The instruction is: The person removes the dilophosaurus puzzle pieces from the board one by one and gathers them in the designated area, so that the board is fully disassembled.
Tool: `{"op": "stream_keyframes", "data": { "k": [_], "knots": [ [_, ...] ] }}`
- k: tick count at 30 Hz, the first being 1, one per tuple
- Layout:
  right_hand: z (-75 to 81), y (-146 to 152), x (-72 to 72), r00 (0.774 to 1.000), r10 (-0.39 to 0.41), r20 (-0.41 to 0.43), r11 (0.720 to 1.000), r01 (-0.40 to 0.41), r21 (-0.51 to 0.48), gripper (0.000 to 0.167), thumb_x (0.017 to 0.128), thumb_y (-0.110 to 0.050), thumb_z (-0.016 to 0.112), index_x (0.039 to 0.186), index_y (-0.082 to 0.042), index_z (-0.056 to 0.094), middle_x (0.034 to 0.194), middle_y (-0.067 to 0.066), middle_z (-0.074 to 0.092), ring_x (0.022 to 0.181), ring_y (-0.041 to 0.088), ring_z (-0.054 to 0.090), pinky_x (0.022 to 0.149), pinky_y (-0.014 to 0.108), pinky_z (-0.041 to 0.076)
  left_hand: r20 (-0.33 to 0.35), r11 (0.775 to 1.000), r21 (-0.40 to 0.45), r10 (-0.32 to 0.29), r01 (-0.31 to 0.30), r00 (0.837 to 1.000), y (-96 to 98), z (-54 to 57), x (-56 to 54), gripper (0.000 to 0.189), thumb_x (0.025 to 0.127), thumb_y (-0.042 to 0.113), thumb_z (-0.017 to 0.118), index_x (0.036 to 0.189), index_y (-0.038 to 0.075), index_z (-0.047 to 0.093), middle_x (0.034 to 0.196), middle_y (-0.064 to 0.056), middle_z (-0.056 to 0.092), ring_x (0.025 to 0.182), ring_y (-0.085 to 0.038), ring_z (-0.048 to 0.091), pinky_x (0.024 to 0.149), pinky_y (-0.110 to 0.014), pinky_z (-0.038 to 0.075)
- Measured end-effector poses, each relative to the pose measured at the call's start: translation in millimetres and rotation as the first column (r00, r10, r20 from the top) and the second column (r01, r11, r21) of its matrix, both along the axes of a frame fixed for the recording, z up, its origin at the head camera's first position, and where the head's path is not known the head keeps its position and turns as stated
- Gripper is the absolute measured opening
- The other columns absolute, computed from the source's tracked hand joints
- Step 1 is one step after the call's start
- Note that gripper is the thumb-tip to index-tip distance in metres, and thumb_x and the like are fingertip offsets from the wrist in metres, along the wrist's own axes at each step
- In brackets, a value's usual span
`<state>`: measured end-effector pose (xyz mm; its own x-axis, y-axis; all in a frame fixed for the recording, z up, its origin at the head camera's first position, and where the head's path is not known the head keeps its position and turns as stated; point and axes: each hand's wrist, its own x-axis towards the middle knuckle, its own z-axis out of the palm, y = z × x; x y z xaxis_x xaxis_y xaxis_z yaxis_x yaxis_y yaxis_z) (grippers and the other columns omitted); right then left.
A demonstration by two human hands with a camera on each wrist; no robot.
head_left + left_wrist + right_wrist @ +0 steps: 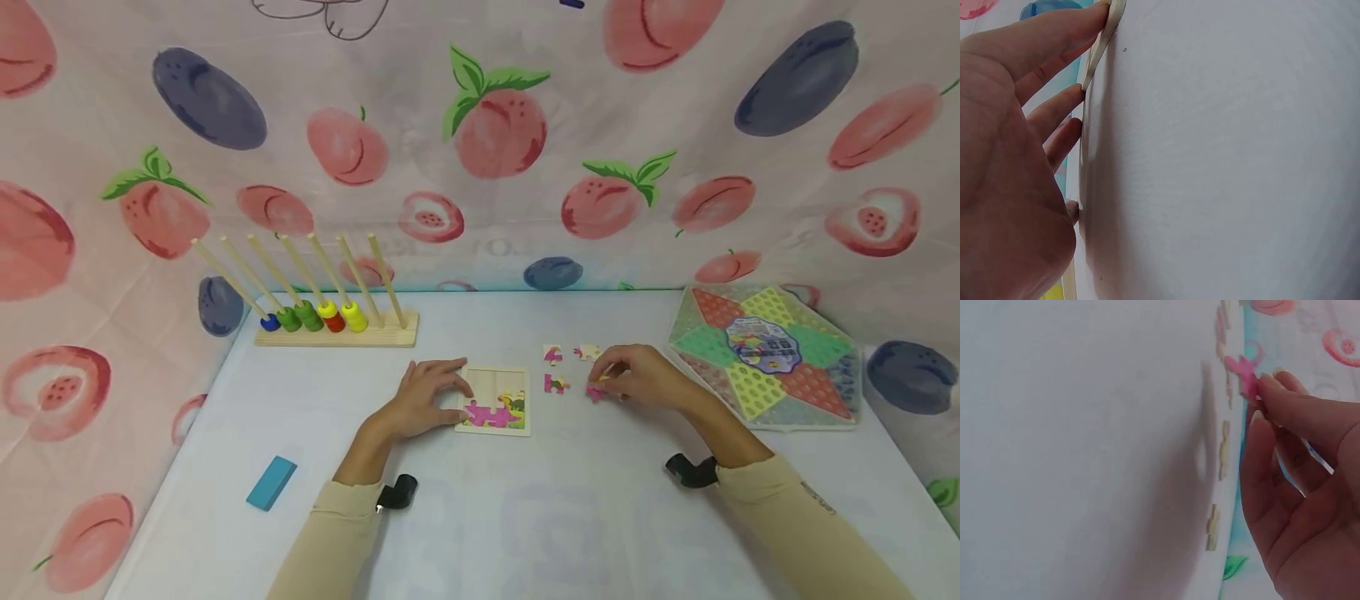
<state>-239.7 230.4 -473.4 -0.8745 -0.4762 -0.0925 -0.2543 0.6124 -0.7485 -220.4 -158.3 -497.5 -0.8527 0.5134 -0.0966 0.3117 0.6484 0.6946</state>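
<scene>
A square wooden puzzle board (493,432) lies on the table, partly filled with pieces that show a pink shape and some green and yellow. My left hand (422,400) rests at its left side, thumb and fingertips spread and touching the frame; the left wrist view shows them along the board's edge (1102,47). To the right, my right hand (647,377) pinches a pink puzzle piece (1246,378) between thumb and fingers, raised off the table. Near it lie loose pieces: one at upper left (552,355), one at lower left (556,383) and a pale one (587,352).
A wooden counting stand (337,337) with pegs and coloured rings stands at the back left. A blue block (272,483) lies at the front left. On the right is a hexagonal game board (765,358) in clear plastic. Fruit-patterned cloth (480,208) hangs behind the table.
</scene>
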Motion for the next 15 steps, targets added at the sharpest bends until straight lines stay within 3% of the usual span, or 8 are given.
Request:
{"op": "stream_keyframes", "data": {
  "k": [7, 15],
  "knots": [
    [-10.6, 1.1, -5.0, 0.999, -0.04, -0.009, 0.995, 0.041, 0.087, 0.008, 0.086, -0.013, 0.081, 0.089, -0.012, 0.075, 0.09, 0.006, 0.07, 0.074, 0.009, 0.058, 0.062, 0.02, 0.049, 0.004, 1.0, 0.0, 0.001, -0.001, 1.0, -0.3, 0.7, 0.2, 0.02, 0.089, 0.023, 0.078, 0.108, 0.022, 0.072, 0.165, -0.008, 0.04, 0.154, -0.037, 0.028, 0.125, -0.07, -0.006],
    [-19.7, -1.5, -10.4, 0.993, -0.106, -0.061, 0.983, 0.114, 0.146, 0.014, 0.082, -0.02, 0.085, 0.09, -0.012, 0.077, 0.092, 0.004, 0.076, 0.079, 0.009, 0.063, 0.067, 0.02, 0.05, -0.002, 1.0, -0.002, -0.009, 0.009, 1.0, -0.9, 1.1, 0.3, 0.02, 0.089, 0.023, 0.078, 0.108, 0.021, 0.072, 0.165, -0.007, 0.039, 0.154, -0.036, 0.028, 0.125, -0.069, -0.005]
  ]
}}
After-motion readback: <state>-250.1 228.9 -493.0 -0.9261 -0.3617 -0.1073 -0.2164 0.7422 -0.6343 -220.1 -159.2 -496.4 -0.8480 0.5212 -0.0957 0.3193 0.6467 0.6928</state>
